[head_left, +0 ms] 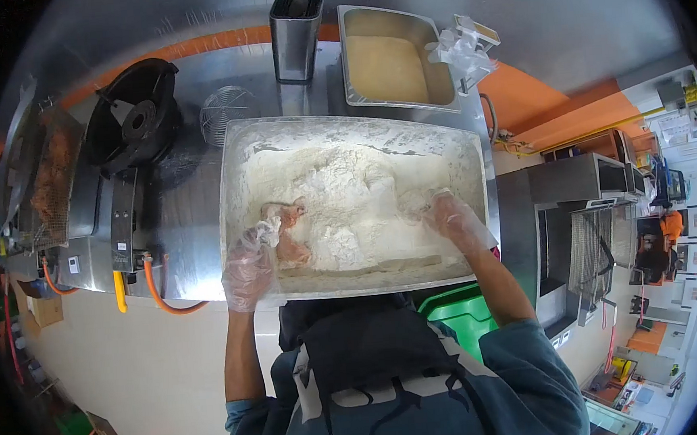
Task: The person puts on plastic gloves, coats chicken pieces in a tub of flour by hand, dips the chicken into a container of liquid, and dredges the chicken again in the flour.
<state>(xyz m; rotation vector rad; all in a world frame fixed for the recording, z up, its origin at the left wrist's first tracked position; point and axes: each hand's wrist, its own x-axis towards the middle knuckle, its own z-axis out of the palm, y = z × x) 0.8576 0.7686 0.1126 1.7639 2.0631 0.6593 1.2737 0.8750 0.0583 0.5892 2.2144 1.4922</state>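
Observation:
A large metal tray [353,282] of white flour [346,181] lies before me on the counter. Raw meat, looking like a piece of chicken [292,250], rests at the flour's left side, partly dusted. My left hand [250,266], in a clear plastic glove, reaches over the tray's left front corner; its floury fingers are closed at the meat's left edge. On the right, my right hand [452,217], gloved too, has curled fingers down at the flour. Flour covers the fingertips, and what they hold, if anything, is hidden.
Behind the tray stand a deep metal pan [361,110] of yellowish contents, plastic gloves [462,52] at its corner and a steel holder [297,39]. A round wire rack [228,113] and black burner [135,119] sit left. A green bin [465,318] is below the counter.

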